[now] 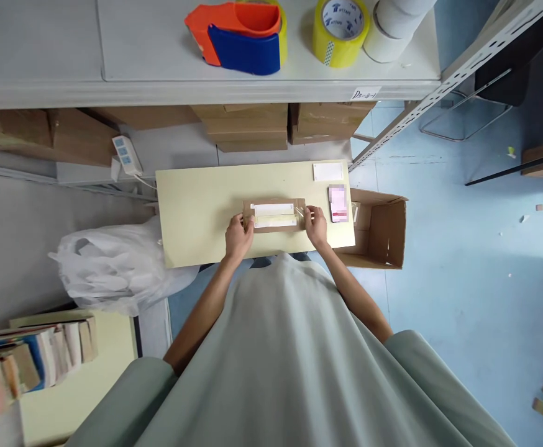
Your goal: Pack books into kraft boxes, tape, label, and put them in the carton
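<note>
A small brown cardboard box (276, 230) lies on the pale yellow table (197, 211) in front of me. On its top are white paper labels (274, 209), and shiny clear tape shows near its right end. My left hand (240, 237) grips the left end, thumb on the near corner and fingers around the side. At the other end, my right hand (316, 225) has its curled fingers closed on the box edge. To the right of that hand lies a pink-screened phone (338, 203), with a white label slip (328, 172) behind it.
An open carton (387, 230) stands against the table's right end. A white plastic bag (113, 267) bulges at the left. On the shelf above sit an orange-and-blue tape dispenser (243, 43), a yellow tape roll (341, 37) and white rolls (392, 31). Closed cartons (248, 127) stand below.
</note>
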### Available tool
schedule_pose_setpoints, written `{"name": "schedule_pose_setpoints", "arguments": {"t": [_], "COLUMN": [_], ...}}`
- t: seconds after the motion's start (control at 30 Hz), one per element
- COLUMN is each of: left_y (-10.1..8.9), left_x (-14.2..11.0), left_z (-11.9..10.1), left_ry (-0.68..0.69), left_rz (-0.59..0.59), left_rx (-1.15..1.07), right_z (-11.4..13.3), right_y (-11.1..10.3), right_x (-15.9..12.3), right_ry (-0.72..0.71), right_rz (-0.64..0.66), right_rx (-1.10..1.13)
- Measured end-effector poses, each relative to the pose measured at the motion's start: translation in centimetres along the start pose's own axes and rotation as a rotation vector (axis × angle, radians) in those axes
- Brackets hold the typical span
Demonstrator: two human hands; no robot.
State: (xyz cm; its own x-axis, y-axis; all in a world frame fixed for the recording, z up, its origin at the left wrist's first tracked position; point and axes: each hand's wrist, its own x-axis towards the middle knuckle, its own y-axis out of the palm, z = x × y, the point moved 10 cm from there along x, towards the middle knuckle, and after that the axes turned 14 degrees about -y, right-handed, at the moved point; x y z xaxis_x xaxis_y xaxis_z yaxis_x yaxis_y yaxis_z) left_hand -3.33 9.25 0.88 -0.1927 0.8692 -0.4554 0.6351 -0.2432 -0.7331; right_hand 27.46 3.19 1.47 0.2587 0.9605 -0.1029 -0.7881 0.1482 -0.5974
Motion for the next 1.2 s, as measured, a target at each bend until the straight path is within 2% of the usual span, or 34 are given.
{"name": "schedule_pose_setpoints", "arguments": {"t": [0.17,0.3,0.43,0.63,0.93,1.07,1.2], "left_y": [0.5,1.6,2.3,1.9,2.1,2.3,2.6], "left_x": [-0.1,-0.4,0.5,1.6,1.3,1.0,0.8], "left_z": [-0.5,-0.7,0.4,1.7,1.8,2.0,2.3], "left_ry": [-0.053,-0.092,-0.135,-0.034,0.055,0.072,0.114], "left_rz": [-0.003,0.0,0.033,0.213,0.58,0.658,0.663], "left_rx": [0.084,0.101,0.055,-0.041,-0.398,-0.465,-0.416], "right_z": [1.0,0.6,-0.7,-1.6,-0.8,-0.7,-0.5], "right_y": [2.3,3.7,3.4,2.3,0.2,0.8,2.0], "right_x": [0.0,-0.6,-0.8,-1.0,-2.9,-4.4,-6.5], "right_ry": [0.018,0.134,0.187,0.052,0.04,0.088,0.146], "right_rz": [0.047,0.115,0.163,0.189,0.104,0.049,-0.008], "right_rx": [-0.23,-0.221,-0.216,-0.235,-0.129,-0.209,-0.246]}}
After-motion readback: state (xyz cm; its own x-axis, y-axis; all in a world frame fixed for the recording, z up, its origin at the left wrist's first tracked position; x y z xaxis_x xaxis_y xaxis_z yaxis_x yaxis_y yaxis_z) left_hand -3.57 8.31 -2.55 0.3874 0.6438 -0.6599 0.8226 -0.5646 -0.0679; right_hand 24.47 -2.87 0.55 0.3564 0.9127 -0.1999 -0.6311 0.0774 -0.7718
